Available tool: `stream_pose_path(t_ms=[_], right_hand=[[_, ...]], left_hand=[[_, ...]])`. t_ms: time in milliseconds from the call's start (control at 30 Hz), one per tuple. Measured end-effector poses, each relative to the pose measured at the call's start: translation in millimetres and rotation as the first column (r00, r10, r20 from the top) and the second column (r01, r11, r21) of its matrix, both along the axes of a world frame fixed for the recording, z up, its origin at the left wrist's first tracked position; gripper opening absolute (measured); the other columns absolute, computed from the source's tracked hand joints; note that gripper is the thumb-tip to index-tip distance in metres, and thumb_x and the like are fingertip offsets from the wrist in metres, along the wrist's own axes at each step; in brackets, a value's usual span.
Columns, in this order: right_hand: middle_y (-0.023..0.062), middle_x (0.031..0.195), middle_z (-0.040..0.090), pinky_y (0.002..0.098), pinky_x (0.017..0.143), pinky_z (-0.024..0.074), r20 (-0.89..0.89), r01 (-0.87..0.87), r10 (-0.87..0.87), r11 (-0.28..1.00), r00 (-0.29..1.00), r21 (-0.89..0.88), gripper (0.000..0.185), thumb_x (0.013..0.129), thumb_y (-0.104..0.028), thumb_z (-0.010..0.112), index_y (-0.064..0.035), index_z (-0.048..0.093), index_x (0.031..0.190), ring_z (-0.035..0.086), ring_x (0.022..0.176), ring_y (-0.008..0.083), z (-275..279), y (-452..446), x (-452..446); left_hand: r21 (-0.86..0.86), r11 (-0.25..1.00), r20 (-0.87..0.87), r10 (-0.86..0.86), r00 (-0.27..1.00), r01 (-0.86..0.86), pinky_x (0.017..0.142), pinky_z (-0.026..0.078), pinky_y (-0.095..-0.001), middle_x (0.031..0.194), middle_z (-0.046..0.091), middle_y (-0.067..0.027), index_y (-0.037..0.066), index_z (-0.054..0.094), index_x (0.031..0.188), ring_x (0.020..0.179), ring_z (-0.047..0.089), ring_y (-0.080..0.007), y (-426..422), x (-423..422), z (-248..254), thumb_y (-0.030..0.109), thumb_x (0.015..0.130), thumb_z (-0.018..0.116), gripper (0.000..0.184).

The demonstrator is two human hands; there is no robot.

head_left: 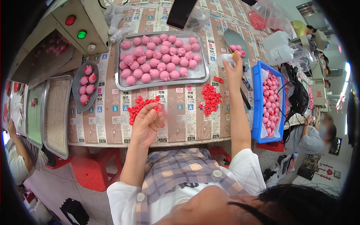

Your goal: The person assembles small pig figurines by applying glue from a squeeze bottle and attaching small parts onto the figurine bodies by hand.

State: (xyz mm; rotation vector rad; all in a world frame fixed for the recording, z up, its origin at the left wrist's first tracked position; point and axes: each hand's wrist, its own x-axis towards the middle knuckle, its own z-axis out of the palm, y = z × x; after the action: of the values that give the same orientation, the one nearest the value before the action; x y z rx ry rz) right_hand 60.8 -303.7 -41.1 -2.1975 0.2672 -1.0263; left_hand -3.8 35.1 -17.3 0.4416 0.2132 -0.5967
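My left hand pinches a small red cup-shaped piece between thumb and fingertips, just over a pile of similar red pieces. Stretched forward on the right, my right hand grips a small translucent white bottle with a bit of yellow at its tip. Near that bottle, a grey oval dish holds several pink balls with red parts. A metal tray filled with pink balls lies beyond both hands. Between my hands sits a second heap of small red pieces.
On the right stands a blue bin full of pink-and-red balls. Another grey dish with pink balls is at left, beside a machine with red and green buttons. A phone lies at the back. Other people sit at both sides.
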Motion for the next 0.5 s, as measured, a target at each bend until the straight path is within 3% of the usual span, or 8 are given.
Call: stream_pose_path(t_ms=[33,67,167,233,300,400,500], right_hand=[[0.0087,0.099,0.055,0.0269,0.077,0.0413,0.083,0.125,-0.105,0.947,0.991,-0.296,0.045,0.075,-0.004,0.058,0.0032,0.039,0.114,0.054,0.088,0.0186,15.2,8.7,-5.4],[0.0087,0.095,0.057,0.0270,0.074,0.0410,0.105,0.189,-0.162,0.921,0.981,-0.342,0.040,0.074,-0.004,0.058,0.0013,0.045,0.112,0.054,0.085,0.0187,39.4,29.0,-11.9],[0.0088,0.091,0.057,0.0334,0.078,0.0396,-0.093,-0.228,0.216,0.962,0.972,-0.148,0.028,0.073,-0.006,0.058,-0.0034,0.054,0.101,0.053,0.086,0.0232,66.9,68.7,-9.4],[0.0069,0.088,0.059,0.0332,0.077,0.0400,-0.270,-0.553,0.553,0.829,0.788,0.082,0.019,0.073,-0.007,0.056,-0.0077,0.059,0.091,0.054,0.085,0.0221,66.8,95.6,10.4],[0.0068,0.084,0.059,0.0344,0.074,0.0404,-0.292,-0.696,0.638,0.694,0.713,-0.185,0.017,0.070,-0.007,0.055,-0.0093,0.059,0.086,0.052,0.083,0.0236,47.1,116.1,36.5],[0.0070,0.079,0.057,0.0362,0.070,0.0397,-0.515,-0.781,0.602,0.565,0.611,-0.267,0.014,0.065,-0.006,0.055,-0.0082,0.058,0.079,0.051,0.081,0.0245,33.1,139.6,55.1],[0.0074,0.079,0.054,0.0370,0.067,0.0384,-0.493,-0.770,0.592,0.509,0.638,-0.385,0.017,0.062,-0.008,0.056,-0.0079,0.055,0.079,0.049,0.078,0.0242,25.4,148.9,68.2]], left_hand=[[0.012,1.000,0.007,-0.005,1.000,0.005,0.065,0.052,-0.0243,0.090,0.058,-0.0059,0.003,0.054,0.098,0.081,0.059,-0.0147,0.4,1.3,-0.4,0.008,0.078,0.057,0.020],[0.023,1.000,0.014,-0.011,1.000,0.011,0.064,0.052,-0.0244,0.090,0.058,-0.0057,0.003,0.054,0.098,0.081,0.059,-0.0148,0.4,2.7,-0.9,0.007,0.078,0.057,0.021],[0.052,0.998,0.008,-0.045,0.999,0.045,0.062,0.051,-0.0248,0.091,0.058,-0.0052,0.004,0.054,0.098,0.081,0.058,-0.0146,-1.4,5.4,-4.7,0.006,0.077,0.057,0.022],[0.050,0.997,0.012,-0.063,0.998,0.062,0.063,0.051,-0.0250,0.091,0.058,-0.0050,0.004,0.054,0.099,0.082,0.058,-0.0139,-1.3,4.4,-4.1,0.005,0.077,0.057,0.022],[0.025,0.998,0.031,-0.058,0.998,0.058,0.065,0.051,-0.0250,0.091,0.058,-0.0048,0.004,0.054,0.099,0.082,0.058,-0.0129,0.6,2.6,-0.4,0.004,0.077,0.057,0.023],[0.066,0.998,0.033,0.000,0.999,-0.002,0.068,0.050,-0.0250,0.092,0.059,-0.0049,0.003,0.054,0.099,0.082,0.057,-0.0126,11.9,-1.1,1.4,0.003,0.076,0.058,0.024],[0.049,0.998,0.025,0.035,0.999,-0.037,0.071,0.050,-0.0255,0.094,0.059,-0.0052,0.002,0.054,0.099,0.083,0.058,-0.0129,19.1,-2.0,-0.4,0.002,0.075,0.058,0.024]])
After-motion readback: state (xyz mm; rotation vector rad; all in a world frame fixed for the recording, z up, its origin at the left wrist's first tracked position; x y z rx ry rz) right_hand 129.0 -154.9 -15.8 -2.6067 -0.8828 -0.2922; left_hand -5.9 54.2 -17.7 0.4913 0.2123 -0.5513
